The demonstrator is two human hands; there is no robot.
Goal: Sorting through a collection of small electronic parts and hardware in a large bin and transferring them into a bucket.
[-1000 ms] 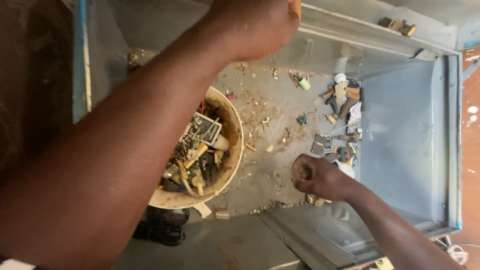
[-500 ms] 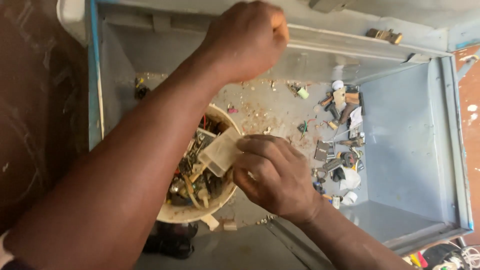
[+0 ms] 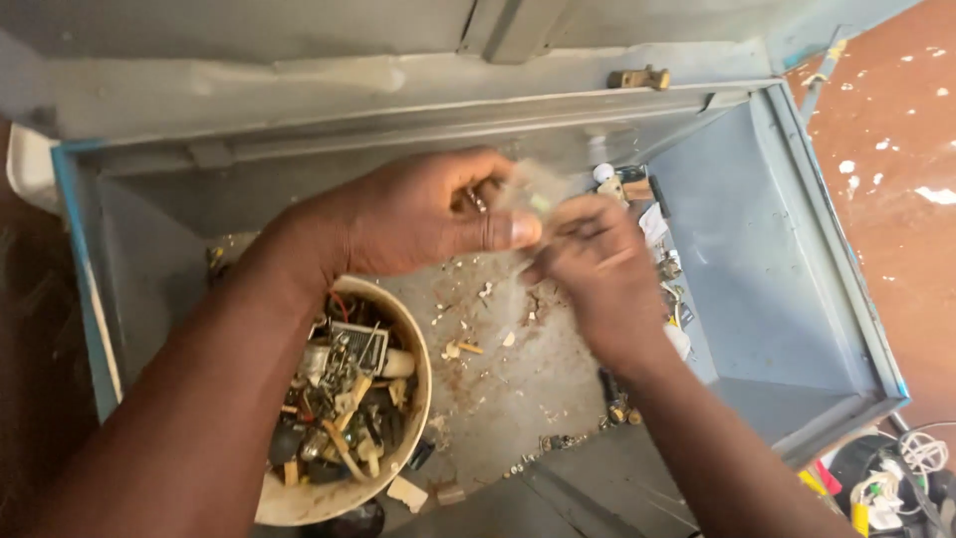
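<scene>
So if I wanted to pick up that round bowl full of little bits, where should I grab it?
Probably by the bare rim of the bowl on its right side, coming from above. It stands upright in the grey metal box, the left arm covers its left edge, and loose parts fill the middle, so the rim is the free part.

Two hands, one box, one bowl
Two hands, the left hand (image 3: 418,214) and the right hand (image 3: 597,274), meet over one open grey metal box (image 3: 787,299); one round cream bowl (image 3: 423,384) stands inside; one brass latch (image 3: 639,78) sits on the lid; small scraps on the box floor are too many and too small to count
</scene>
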